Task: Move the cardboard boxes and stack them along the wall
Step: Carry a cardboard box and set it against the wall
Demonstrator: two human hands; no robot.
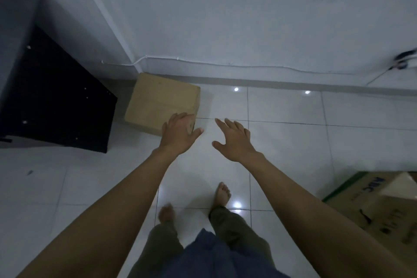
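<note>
At the far left a dark cabinet (56, 97) stands against the wall (248, 18). Just to its right, a plain cardboard box (158, 99) sits on the tiled floor (293, 153) in the corner, its back edge close to the wall's base. The left hand (180, 134) reaches over the box's near right corner, its fingers (182, 119) loosely straight and thumb out to the side, gripping nothing; whether it touches the cardboard cannot be told. Beside it, the right hand (234, 142) hovers over bare tile with fingers (231, 125) spread apart and empty. A white cable (225, 65) runs along the wall above the floor to a blurred plug (404, 61) at the far right. At the lower right edge lies a printed cardboard box (379, 205), well apart from the plain one.
</note>
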